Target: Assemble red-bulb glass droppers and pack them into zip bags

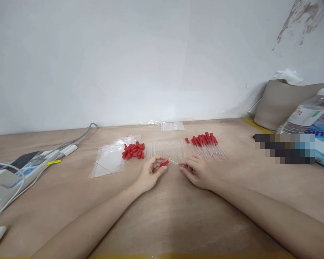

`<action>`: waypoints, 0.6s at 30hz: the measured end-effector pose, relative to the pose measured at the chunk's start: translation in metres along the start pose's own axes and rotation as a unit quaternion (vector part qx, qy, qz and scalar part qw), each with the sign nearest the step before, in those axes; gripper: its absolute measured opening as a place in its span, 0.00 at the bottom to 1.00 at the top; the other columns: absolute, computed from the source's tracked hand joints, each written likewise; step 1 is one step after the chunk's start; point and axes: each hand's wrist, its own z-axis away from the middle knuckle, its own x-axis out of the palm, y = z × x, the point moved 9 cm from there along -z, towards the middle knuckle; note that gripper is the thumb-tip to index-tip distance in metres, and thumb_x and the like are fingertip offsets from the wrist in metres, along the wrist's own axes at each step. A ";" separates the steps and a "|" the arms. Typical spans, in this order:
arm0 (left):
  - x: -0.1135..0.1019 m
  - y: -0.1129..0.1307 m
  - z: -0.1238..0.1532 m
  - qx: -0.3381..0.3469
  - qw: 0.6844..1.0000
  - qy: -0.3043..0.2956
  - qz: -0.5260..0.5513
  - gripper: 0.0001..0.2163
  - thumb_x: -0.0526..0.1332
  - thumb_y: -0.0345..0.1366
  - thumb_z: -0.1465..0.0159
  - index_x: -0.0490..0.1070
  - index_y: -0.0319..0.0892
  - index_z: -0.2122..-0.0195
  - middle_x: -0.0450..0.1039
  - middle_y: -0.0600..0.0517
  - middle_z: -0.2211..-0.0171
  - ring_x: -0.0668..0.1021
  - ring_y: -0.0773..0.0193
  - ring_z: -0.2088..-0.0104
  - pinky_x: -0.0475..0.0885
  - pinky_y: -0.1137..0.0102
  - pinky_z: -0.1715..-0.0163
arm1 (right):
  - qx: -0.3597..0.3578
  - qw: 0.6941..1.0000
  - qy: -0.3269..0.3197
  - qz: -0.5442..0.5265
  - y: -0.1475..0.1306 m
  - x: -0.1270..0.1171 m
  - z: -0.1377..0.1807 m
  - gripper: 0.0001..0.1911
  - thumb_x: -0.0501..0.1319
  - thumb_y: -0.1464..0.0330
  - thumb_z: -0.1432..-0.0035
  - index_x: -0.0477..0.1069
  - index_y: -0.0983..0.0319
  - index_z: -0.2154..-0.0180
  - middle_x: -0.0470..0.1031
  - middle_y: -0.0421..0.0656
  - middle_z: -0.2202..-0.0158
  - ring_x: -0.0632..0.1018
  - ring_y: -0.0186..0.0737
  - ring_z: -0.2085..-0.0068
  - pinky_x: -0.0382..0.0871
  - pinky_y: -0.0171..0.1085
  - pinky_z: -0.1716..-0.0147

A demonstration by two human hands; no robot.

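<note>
My left hand [152,172] is closed on a red rubber dropper bulb [164,163], its open end facing right. Between finger and thumb of my right hand [196,171] is a thin clear glass pipette tube [174,162], pointing left at the bulb. Tube and bulb meet or nearly meet; I cannot tell whether the tube is inside. Behind my hands lies a row of clear tubes [164,148]. Left of it is a pile of loose red bulbs [133,150]. To the right, several droppers [206,142] with red bulbs fitted lie side by side.
Clear zip bags [109,160] lie under and beside the bulb pile, and another bag [173,126] is near the wall. At left are a power strip [29,172] with cables and a dark phone [23,161]. A water bottle [304,115] and a grey-brown bin [272,102] stand at right.
</note>
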 end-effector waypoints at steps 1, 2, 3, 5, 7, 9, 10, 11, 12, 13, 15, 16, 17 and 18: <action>0.001 -0.002 0.000 -0.006 1.000 -0.008 0.001 0.14 0.60 0.35 0.43 0.64 0.39 0.57 0.70 0.47 0.60 0.73 0.64 0.59 0.68 0.66 0.57 | 0.002 1.000 -0.001 0.000 0.000 0.000 0.000 0.08 0.52 0.68 0.43 0.67 0.62 0.62 0.72 0.39 0.75 0.69 0.30 0.77 0.58 0.39 0.62; 0.002 -0.004 0.000 -0.011 1.000 -0.013 -0.002 0.14 0.60 0.35 0.43 0.64 0.39 0.56 0.71 0.46 0.60 0.74 0.63 0.59 0.68 0.65 0.56 | 0.001 1.000 -0.004 0.000 0.001 0.001 0.000 0.08 0.52 0.68 0.42 0.67 0.62 0.62 0.72 0.39 0.75 0.69 0.30 0.77 0.58 0.39 0.63; 0.002 -0.005 0.000 -0.015 1.000 -0.015 -0.007 0.14 0.60 0.36 0.43 0.65 0.39 0.56 0.71 0.46 0.59 0.74 0.63 0.59 0.68 0.64 0.56 | -0.003 1.000 -0.008 0.000 0.000 0.002 0.000 0.08 0.52 0.68 0.42 0.67 0.61 0.62 0.72 0.39 0.74 0.69 0.31 0.76 0.58 0.39 0.63; 0.002 -0.006 0.000 -0.020 0.999 -0.012 -0.026 0.14 0.59 0.37 0.43 0.67 0.38 0.57 0.73 0.46 0.60 0.74 0.62 0.59 0.68 0.64 0.56 | -0.011 1.000 -0.016 -0.002 -0.001 0.003 -0.001 0.08 0.52 0.68 0.42 0.67 0.61 0.63 0.72 0.40 0.74 0.70 0.31 0.75 0.58 0.39 0.63; 0.000 -0.005 0.000 -0.021 0.999 -0.003 -0.047 0.13 0.59 0.39 0.43 0.70 0.38 0.59 0.74 0.47 0.63 0.75 0.62 0.62 0.69 0.66 0.59 | -0.014 1.000 -0.022 -0.004 -0.002 0.003 -0.002 0.07 0.52 0.68 0.42 0.67 0.61 0.64 0.71 0.39 0.75 0.70 0.32 0.74 0.58 0.38 0.64; -0.001 -0.004 0.000 -0.023 0.998 0.001 -0.061 0.12 0.59 0.40 0.42 0.72 0.38 0.63 0.75 0.49 0.68 0.75 0.63 0.67 0.70 0.68 0.64 | -0.011 0.999 -0.037 -0.010 -0.002 0.006 -0.003 0.07 0.52 0.68 0.42 0.67 0.62 0.66 0.70 0.39 0.76 0.69 0.32 0.74 0.57 0.38 0.65; -0.001 -0.003 0.000 -0.023 0.998 0.001 -0.064 0.12 0.58 0.41 0.42 0.72 0.37 0.64 0.74 0.50 0.71 0.75 0.65 0.70 0.70 0.70 0.67 | -0.009 0.999 -0.046 -0.015 -0.002 0.007 -0.004 0.07 0.52 0.68 0.42 0.68 0.62 0.66 0.70 0.39 0.76 0.69 0.32 0.74 0.57 0.37 0.65; -0.002 -0.002 0.000 -0.021 0.998 0.003 -0.066 0.12 0.58 0.41 0.42 0.72 0.37 0.65 0.73 0.51 0.74 0.74 0.66 0.72 0.70 0.71 0.69 | -0.007 0.998 -0.056 -0.020 -0.001 0.009 -0.005 0.07 0.52 0.68 0.42 0.68 0.62 0.67 0.70 0.39 0.76 0.69 0.32 0.73 0.57 0.37 0.65; -0.003 -0.001 0.000 -0.018 0.998 0.004 -0.068 0.12 0.58 0.41 0.42 0.72 0.37 0.66 0.72 0.52 0.76 0.73 0.67 0.74 0.70 0.72 0.71 | -0.004 0.998 -0.065 -0.025 0.000 0.010 -0.006 0.08 0.52 0.68 0.42 0.68 0.62 0.67 0.70 0.39 0.76 0.69 0.32 0.73 0.57 0.37 0.65; -0.003 0.000 0.000 -0.015 0.997 0.003 -0.071 0.11 0.58 0.41 0.42 0.72 0.37 0.66 0.72 0.52 0.77 0.73 0.68 0.76 0.69 0.73 0.73 | -0.002 0.997 -0.074 -0.029 0.001 0.011 -0.006 0.08 0.52 0.68 0.42 0.68 0.61 0.67 0.70 0.39 0.75 0.69 0.32 0.73 0.56 0.37 0.65; -0.002 0.002 0.000 -0.007 0.996 -0.008 -0.089 0.11 0.58 0.40 0.42 0.72 0.37 0.65 0.72 0.53 0.77 0.71 0.69 0.78 0.68 0.74 0.76 | -0.002 0.995 -0.091 -0.035 0.005 0.013 -0.007 0.08 0.52 0.69 0.41 0.69 0.61 0.67 0.71 0.39 0.75 0.70 0.33 0.71 0.55 0.37 0.65; 0.000 0.004 0.001 -0.003 0.994 -0.017 -0.104 0.11 0.58 0.40 0.42 0.73 0.38 0.66 0.72 0.52 0.76 0.71 0.70 0.78 0.67 0.75 0.77 | -0.003 0.994 -0.100 -0.034 0.007 0.013 -0.008 0.08 0.52 0.69 0.41 0.69 0.61 0.67 0.71 0.39 0.74 0.70 0.33 0.71 0.55 0.37 0.64; 0.002 0.006 0.001 0.003 0.992 -0.028 -0.123 0.10 0.57 0.39 0.42 0.73 0.38 0.66 0.72 0.52 0.76 0.71 0.70 0.78 0.67 0.75 0.77 | -0.008 0.994 -0.108 -0.031 0.008 0.013 -0.008 0.09 0.52 0.69 0.41 0.69 0.61 0.66 0.71 0.39 0.73 0.70 0.33 0.70 0.55 0.37 0.64; 0.004 0.008 0.002 0.011 0.989 -0.038 -0.141 0.10 0.57 0.39 0.41 0.73 0.39 0.66 0.72 0.52 0.75 0.71 0.69 0.77 0.67 0.75 0.77 | -0.015 0.993 -0.115 -0.025 0.009 0.013 -0.008 0.09 0.51 0.69 0.41 0.70 0.61 0.66 0.71 0.40 0.73 0.70 0.33 0.70 0.55 0.37 0.64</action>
